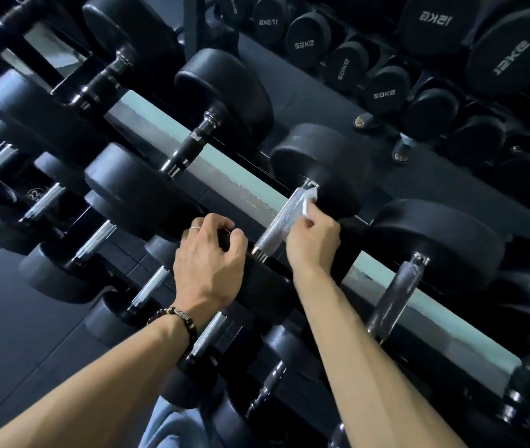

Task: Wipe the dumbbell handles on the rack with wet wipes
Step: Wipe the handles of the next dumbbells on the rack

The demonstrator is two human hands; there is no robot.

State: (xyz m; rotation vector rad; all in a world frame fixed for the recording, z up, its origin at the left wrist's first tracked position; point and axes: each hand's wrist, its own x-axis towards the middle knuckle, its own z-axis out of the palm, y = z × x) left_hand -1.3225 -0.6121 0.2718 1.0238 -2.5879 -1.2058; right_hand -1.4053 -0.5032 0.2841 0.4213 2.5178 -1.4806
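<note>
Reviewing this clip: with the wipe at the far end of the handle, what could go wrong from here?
1. The wet wipe is a small wad pinched by the right hand; it may miss the rest of the knurled handle.
2. The left hand grips the near weight head; if the dumbbell rolls, fingers could get pinched against the rack rail.

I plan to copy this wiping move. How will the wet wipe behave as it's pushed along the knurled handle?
The wet wipe looks thin and bunched in the right hand, so it is probably floppy. The knurled handle looks rough and may snag it.
</note>
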